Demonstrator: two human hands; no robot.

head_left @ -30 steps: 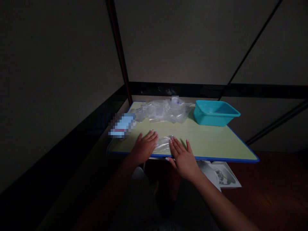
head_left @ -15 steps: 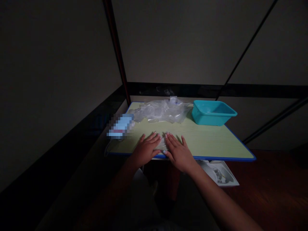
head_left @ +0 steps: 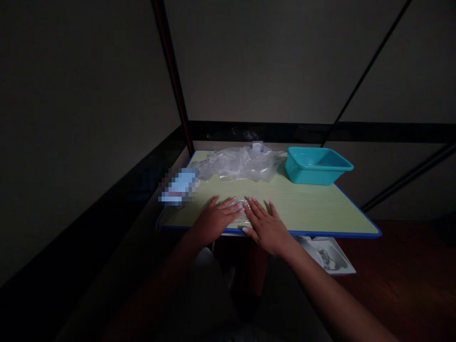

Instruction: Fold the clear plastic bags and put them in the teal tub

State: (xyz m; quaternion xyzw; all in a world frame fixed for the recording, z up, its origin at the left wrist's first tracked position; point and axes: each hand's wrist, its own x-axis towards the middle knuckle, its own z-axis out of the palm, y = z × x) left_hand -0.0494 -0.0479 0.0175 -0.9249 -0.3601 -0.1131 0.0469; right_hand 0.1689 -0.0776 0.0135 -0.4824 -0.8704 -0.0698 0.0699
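Note:
A small clear plastic bag or film (head_left: 242,214) lies flat near the front edge of the pale yellow-green table (head_left: 306,209). My left hand (head_left: 216,219) rests on its left side, fingers stretched out. On its right side, my right hand (head_left: 265,223) lies palm down with fingers extended and the thumb toward the table edge. The two hands are close together, fingertips nearly meeting over the plastic. What the plastic contains, if anything, is hidden under the fingers. Behind the hands, a heap of crumpled clear plastic bags (head_left: 238,164) spreads across the back of the table.
A turquoise plastic basket (head_left: 313,175) stands at the back right. At the left edge is a pixelated light-blue object (head_left: 181,185). Below the table's right side sits a white box (head_left: 335,259) with unclear contents. Walls (head_left: 256,61) close in behind and left.
My left hand has shifted slightly, its thumb now tucked out of sight and its fingers closer to my right hand. My right hand has hardly moved. The view has shifted a little.

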